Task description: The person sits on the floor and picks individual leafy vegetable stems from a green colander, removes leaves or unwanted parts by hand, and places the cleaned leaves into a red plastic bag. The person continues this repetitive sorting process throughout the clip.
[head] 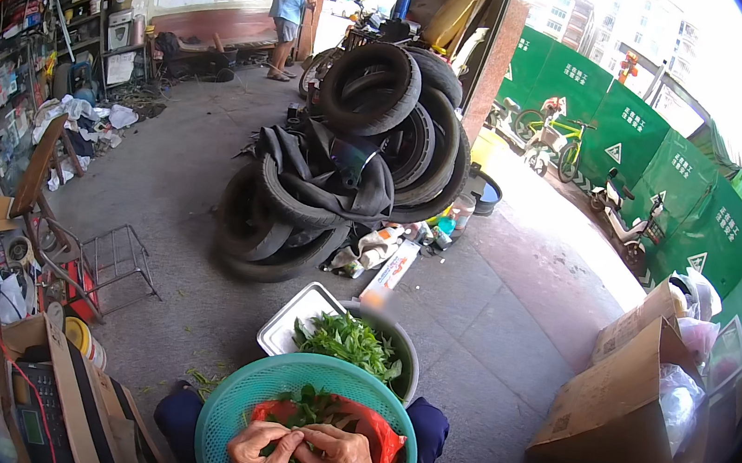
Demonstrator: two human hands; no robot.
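Both hands are over a turquoise plastic basket (231, 389) on my lap. Inside the basket lies a red plastic bag (388, 444) with leafy green stems. My left hand (264, 453) and my right hand (341, 459) meet at the thumbs and fingertips, pinching a leafy green sprig (310, 403) whose leaves stick out beyond the fingers. The exact grip is partly hidden by the fingers. Just past the basket, a grey basin (407, 356) holds a heap of green leaves (349, 344). A white rectangular tray (282, 318) rests at the basin's left side.
Ahead stands a pile of old tyres (372, 88) with black inner tubes (377, 183). Cardboard boxes (609, 396) with plastic bags line the right. At left are a metal rack (121, 262) and an open carton (54, 365). A person (290, 6) stands by the far doorway.
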